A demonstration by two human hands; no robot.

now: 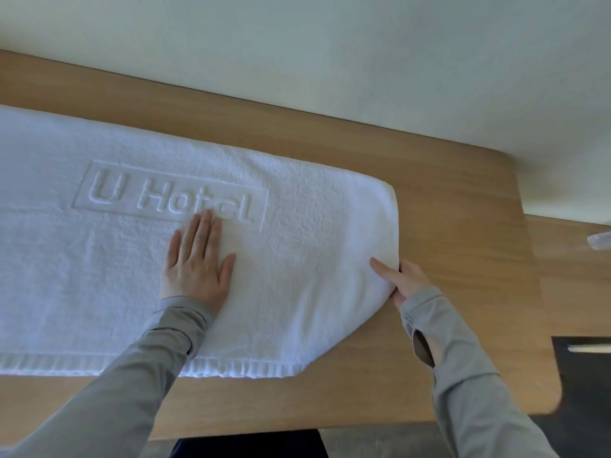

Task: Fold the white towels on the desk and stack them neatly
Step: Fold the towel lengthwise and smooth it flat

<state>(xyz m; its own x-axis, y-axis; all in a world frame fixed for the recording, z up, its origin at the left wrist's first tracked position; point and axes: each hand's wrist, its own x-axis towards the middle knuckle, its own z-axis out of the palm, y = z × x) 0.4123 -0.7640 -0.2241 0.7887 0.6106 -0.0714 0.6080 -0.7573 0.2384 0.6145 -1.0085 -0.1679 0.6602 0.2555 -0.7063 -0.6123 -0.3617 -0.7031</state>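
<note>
A white towel (115,266) with raised "U Hotel" lettering lies spread across the wooden desk (446,226), running off the left of the view. My left hand (196,262) lies flat on its middle, fingers straight, just below the lettering. My right hand (405,280) pinches the towel's right edge near the front corner, thumb on top and fingers underneath. That corner is lifted slightly off the desk. A ribbed hem runs along the towel's near edge.
A pale wall (363,61) stands right behind the desk. The desk's rounded right end sits near a dark object (585,375) at the lower right. A small pale object (600,241) shows at the right edge. Bare wood lies right of the towel.
</note>
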